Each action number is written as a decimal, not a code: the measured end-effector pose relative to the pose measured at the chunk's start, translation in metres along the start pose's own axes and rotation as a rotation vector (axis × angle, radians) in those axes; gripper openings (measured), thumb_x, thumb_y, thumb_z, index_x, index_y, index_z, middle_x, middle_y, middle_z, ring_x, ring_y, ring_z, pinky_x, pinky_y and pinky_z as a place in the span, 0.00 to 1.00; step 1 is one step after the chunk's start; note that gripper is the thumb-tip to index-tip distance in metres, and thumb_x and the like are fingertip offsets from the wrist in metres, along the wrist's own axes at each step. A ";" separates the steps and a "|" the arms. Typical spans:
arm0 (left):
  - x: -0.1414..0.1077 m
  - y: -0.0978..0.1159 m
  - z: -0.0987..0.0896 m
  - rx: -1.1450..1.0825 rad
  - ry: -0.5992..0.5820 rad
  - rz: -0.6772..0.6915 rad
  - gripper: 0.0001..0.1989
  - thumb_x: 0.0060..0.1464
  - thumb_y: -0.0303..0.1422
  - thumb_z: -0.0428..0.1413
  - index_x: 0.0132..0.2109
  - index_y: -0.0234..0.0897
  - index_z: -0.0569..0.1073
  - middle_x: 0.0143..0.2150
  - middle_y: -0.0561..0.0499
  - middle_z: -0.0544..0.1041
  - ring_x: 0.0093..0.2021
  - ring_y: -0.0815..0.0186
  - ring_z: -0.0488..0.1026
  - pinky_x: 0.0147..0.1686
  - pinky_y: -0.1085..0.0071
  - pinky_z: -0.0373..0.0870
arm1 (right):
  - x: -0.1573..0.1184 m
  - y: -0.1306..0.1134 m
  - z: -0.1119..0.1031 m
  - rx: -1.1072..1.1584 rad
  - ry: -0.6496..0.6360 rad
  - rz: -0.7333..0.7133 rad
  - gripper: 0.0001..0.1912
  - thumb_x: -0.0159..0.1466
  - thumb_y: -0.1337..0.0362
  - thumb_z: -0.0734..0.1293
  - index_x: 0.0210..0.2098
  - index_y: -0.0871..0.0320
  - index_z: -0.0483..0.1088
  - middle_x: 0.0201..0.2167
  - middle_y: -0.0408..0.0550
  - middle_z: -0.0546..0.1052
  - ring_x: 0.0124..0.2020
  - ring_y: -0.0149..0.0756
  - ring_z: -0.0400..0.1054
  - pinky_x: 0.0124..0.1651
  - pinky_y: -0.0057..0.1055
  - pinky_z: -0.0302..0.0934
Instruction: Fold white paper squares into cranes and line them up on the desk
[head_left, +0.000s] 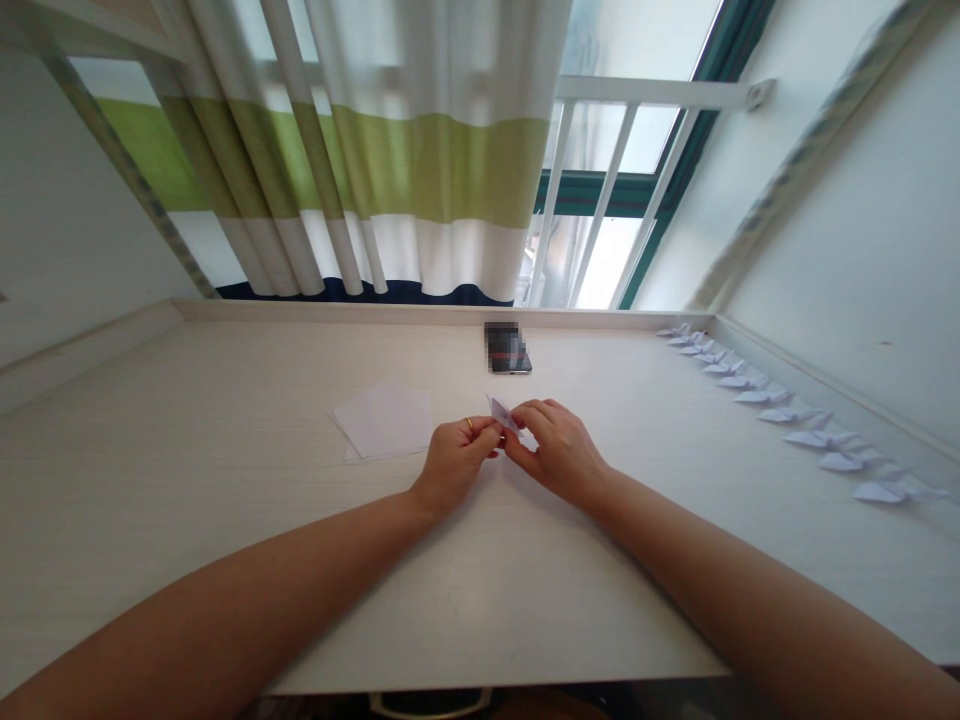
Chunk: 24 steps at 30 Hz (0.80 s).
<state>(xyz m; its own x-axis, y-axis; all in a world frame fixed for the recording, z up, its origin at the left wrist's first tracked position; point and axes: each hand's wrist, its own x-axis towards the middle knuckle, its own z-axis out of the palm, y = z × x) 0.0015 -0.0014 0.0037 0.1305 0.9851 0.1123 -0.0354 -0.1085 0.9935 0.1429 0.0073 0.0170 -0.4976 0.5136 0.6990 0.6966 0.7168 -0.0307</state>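
A small folded piece of white paper (502, 413) is held between both hands above the middle of the table. My left hand (459, 455), with a ring on one finger, pinches its lower left part. On the other side, my right hand (556, 448) grips the paper's right edge between thumb and fingers. The fingertips hide part of the folds. Left of my left hand lies a loose stack of white paper sheets (386, 420) on the pale table (465, 590).
A dark phone (508, 348) lies beyond my hands near the table's back edge. Several folded white paper birds (776, 414) stand in a row along the right side. Behind the table hang striped curtains (442, 170) beside a window with a white railing (652, 92).
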 end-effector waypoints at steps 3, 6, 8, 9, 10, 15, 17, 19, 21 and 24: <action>0.000 -0.001 0.000 0.006 -0.013 0.005 0.10 0.44 0.33 0.52 0.29 0.33 0.76 0.24 0.53 0.75 0.27 0.70 0.69 0.31 0.74 0.68 | 0.000 0.000 0.000 -0.005 -0.007 -0.005 0.03 0.56 0.68 0.60 0.28 0.61 0.65 0.25 0.50 0.73 0.25 0.34 0.63 0.30 0.30 0.59; 0.000 -0.001 -0.001 0.012 -0.019 0.007 0.10 0.45 0.32 0.51 0.29 0.33 0.76 0.24 0.53 0.74 0.27 0.71 0.69 0.31 0.74 0.67 | 0.000 0.000 0.000 -0.017 -0.006 -0.007 0.04 0.56 0.68 0.60 0.28 0.61 0.66 0.25 0.50 0.74 0.25 0.34 0.63 0.30 0.30 0.59; 0.000 -0.001 -0.001 0.019 -0.013 0.003 0.10 0.45 0.32 0.51 0.29 0.33 0.76 0.24 0.53 0.74 0.27 0.71 0.68 0.31 0.75 0.67 | -0.001 0.000 0.000 -0.028 -0.013 -0.007 0.04 0.56 0.68 0.60 0.28 0.61 0.66 0.25 0.49 0.74 0.25 0.34 0.63 0.31 0.30 0.59; 0.000 -0.001 -0.001 0.024 -0.012 0.002 0.10 0.44 0.33 0.51 0.29 0.33 0.76 0.24 0.53 0.74 0.27 0.71 0.68 0.31 0.74 0.67 | -0.001 0.000 0.000 -0.036 -0.018 -0.004 0.04 0.56 0.68 0.60 0.28 0.61 0.66 0.25 0.49 0.74 0.25 0.34 0.63 0.31 0.30 0.59; 0.001 0.000 -0.001 0.029 -0.013 0.002 0.10 0.44 0.33 0.51 0.29 0.33 0.76 0.24 0.53 0.74 0.27 0.71 0.68 0.31 0.74 0.66 | -0.001 -0.001 0.000 -0.045 -0.024 0.001 0.04 0.57 0.68 0.60 0.28 0.61 0.66 0.25 0.49 0.74 0.26 0.34 0.63 0.31 0.30 0.58; 0.001 -0.001 -0.001 0.101 -0.059 0.025 0.10 0.45 0.32 0.50 0.28 0.32 0.74 0.22 0.54 0.72 0.25 0.71 0.66 0.31 0.74 0.64 | -0.002 -0.004 0.002 -0.112 -0.068 0.048 0.04 0.56 0.68 0.60 0.27 0.61 0.65 0.24 0.49 0.72 0.25 0.34 0.62 0.31 0.31 0.57; 0.000 -0.001 -0.001 0.146 -0.082 0.046 0.10 0.46 0.31 0.49 0.27 0.32 0.74 0.21 0.55 0.70 0.25 0.72 0.65 0.30 0.75 0.63 | -0.002 -0.004 0.002 -0.132 -0.078 0.061 0.04 0.55 0.68 0.59 0.26 0.61 0.65 0.23 0.49 0.72 0.24 0.35 0.62 0.31 0.31 0.56; -0.001 0.000 -0.001 0.171 -0.089 0.064 0.11 0.46 0.32 0.49 0.26 0.33 0.74 0.21 0.55 0.70 0.25 0.71 0.64 0.29 0.75 0.62 | -0.002 -0.005 0.002 -0.128 -0.084 0.071 0.03 0.55 0.69 0.59 0.26 0.61 0.64 0.23 0.49 0.71 0.24 0.35 0.61 0.30 0.31 0.56; -0.002 0.000 0.000 0.166 -0.081 0.069 0.11 0.46 0.34 0.49 0.27 0.33 0.74 0.21 0.55 0.70 0.25 0.71 0.65 0.29 0.75 0.62 | -0.001 -0.005 0.001 -0.102 -0.092 0.091 0.02 0.54 0.70 0.59 0.26 0.60 0.63 0.23 0.49 0.70 0.24 0.35 0.61 0.30 0.31 0.56; -0.002 0.000 0.000 0.141 -0.060 0.047 0.12 0.46 0.36 0.51 0.28 0.33 0.75 0.22 0.54 0.71 0.25 0.70 0.66 0.30 0.74 0.63 | 0.000 -0.006 0.000 -0.021 -0.114 0.141 0.02 0.54 0.70 0.58 0.27 0.59 0.60 0.25 0.49 0.68 0.26 0.36 0.60 0.30 0.31 0.56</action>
<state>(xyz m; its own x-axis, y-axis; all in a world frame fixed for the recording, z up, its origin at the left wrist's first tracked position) 0.0015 -0.0037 0.0039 0.1911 0.9691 0.1560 0.0955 -0.1766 0.9796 0.1386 0.0028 0.0165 -0.4493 0.6592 0.6030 0.7735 0.6248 -0.1068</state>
